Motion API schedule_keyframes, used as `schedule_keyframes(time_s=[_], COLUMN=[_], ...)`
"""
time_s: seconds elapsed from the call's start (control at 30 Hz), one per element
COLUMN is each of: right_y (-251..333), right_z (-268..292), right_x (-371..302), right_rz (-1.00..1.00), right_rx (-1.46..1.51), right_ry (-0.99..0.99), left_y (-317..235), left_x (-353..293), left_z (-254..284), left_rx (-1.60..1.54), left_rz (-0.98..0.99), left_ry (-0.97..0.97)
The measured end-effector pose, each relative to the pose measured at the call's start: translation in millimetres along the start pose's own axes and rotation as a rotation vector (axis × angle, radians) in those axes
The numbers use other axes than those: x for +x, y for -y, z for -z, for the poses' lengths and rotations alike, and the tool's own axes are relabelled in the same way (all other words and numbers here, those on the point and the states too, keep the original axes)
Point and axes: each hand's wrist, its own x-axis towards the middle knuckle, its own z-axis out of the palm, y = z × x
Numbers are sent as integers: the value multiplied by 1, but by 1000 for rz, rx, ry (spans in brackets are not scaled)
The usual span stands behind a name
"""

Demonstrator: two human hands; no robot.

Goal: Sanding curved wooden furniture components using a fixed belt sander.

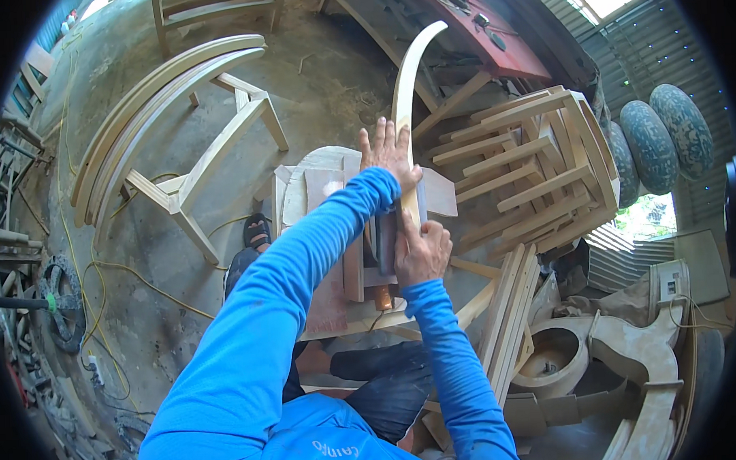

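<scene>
- The left hand [388,154] lies open, fingers spread, on the curved wooden strip [412,74].
- The right hand [423,251] is partly curled, with a finger against the strip's near end; whether it grips cannot be told.
- That one strip lies over the work stand [296,204], beside a grey upright block [387,254]; its far tip bends right, past the stand's edge, near the red table [503,39].
- One copper-coloured cylinder [383,298] sits at the stand's near edge.
- One sandalled foot [256,231] rests left of the stand.
- The concrete floor [322,77], stained and dusty, stretches between the stand and a wooden trestle [227,146]; a yellow cord [147,286] crosses it.
- At least three curved rails [149,112] lie together on the trestle.
- To the right, close to the stand, slatted wooden frames [544,155] are piled; the overlap hides their number.
- Several long boards [507,310] slant nearer the right sleeve, narrowing that side.
- Three rounded, patterned bundles [681,132] sit beyond, by the corrugated wall [633,54].
</scene>
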Motion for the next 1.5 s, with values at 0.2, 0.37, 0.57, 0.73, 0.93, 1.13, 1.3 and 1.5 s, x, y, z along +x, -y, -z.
schedule_keyframes(time_s=[0.2, 0.37, 0.57, 0.73, 0.93, 1.13, 1.3, 1.5], right_y=[-4, -9, 3, 6, -1, -8, -9, -23], right_z=[-14, 6, 18, -13, -47, -51, -29, 26], right_x=[23, -15, -34, 18, 73, 81, 40, -58], right_rz=[20, 29, 37, 23, 98, 134, 110, 118], right_rx=[-46, -20, 13, -71, -97, -66, -16, 8], right_ry=[-1, 14, 4, 4, -2, -25, 19, 23], left_y=[14, 1, -2, -5, 37, 45, 32, -12], left_x=[32, -11, -34, 40, 124, 136, 92, 3], left_z=[0, -8, 4, 18, 19, 17, 5, 11], left_rx=[-37, 13, -41, -114, -212, -311, -234, 54], left_rz=[46, 23, 24, 186, 293, 287, 196, 129], left_ry=[-50, -31, 1, -52, -104, -114, -163, -11])
